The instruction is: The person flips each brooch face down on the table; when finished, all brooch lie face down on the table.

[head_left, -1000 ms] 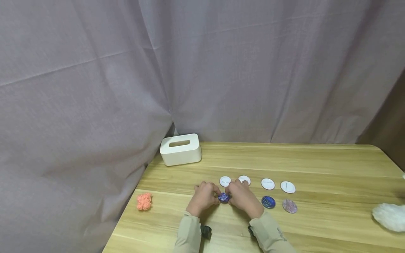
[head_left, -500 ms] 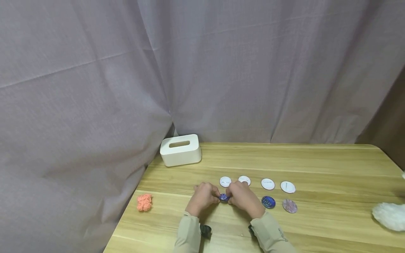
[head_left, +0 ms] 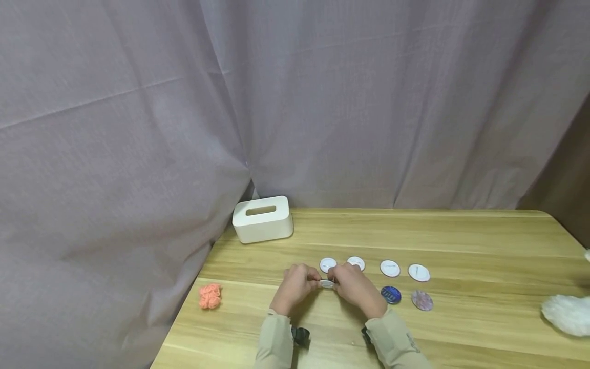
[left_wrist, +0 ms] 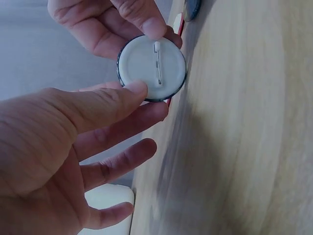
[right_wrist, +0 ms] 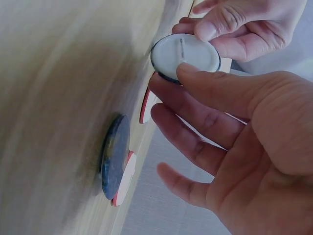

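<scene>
A round pin-back button badge is held up between both hands, its white back and metal safety pin turned towards me. My left hand pinches one edge with thumb on the back and index finger behind. The right hand pinches the opposite edge the same way, as the right wrist view shows. A thin dark rim runs round the badge; its printed face is hidden. To the right of the hands, a blue badge and a pinkish badge lie face up on the wooden table.
Behind the hands, several badges lie white back up in a row, among them a leftmost badge and a rightmost badge. A white tissue box stands at the back left. An orange knitted piece lies left, a white fluffy thing far right.
The held badge has been turned over: its blue-purple printed face showed earlier, and now its white back does. Both hands have stayed nearly in place.
</scene>
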Demonstrator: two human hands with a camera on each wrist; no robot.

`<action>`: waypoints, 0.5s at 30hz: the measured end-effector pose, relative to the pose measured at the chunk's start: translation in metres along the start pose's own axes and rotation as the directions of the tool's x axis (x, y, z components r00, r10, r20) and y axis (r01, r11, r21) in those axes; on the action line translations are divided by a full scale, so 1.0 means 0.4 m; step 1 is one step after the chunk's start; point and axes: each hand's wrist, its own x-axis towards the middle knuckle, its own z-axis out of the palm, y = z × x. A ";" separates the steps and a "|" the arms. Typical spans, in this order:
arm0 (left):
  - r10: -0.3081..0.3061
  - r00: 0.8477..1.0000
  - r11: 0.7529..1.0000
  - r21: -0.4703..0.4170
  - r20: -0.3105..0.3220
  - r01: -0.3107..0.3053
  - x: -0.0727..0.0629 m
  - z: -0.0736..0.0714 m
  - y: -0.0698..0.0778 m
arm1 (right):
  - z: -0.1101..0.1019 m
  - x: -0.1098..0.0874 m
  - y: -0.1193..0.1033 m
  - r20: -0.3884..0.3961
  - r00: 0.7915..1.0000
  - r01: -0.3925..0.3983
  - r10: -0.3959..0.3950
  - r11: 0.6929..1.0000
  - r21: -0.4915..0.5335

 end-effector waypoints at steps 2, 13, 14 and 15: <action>0.008 1.000 1.000 0.008 -0.004 -0.008 0.001 0.000 0.001 | 0.002 0.001 -0.001 -0.007 1.000 -0.010 0.010 1.000 0.010; -0.014 1.000 0.999 0.036 -0.022 0.015 0.002 0.011 0.013 | 0.017 -0.006 0.002 -0.045 0.999 0.011 -0.009 0.999 0.047; -0.025 1.000 0.999 0.030 -0.019 0.026 0.002 0.012 0.015 | 0.020 -0.005 0.004 -0.048 0.999 0.012 -0.010 0.999 0.045; -0.033 0.999 0.999 0.025 -0.016 0.033 0.003 0.014 0.016 | 0.022 -0.005 0.005 -0.052 0.999 0.012 -0.010 0.999 0.042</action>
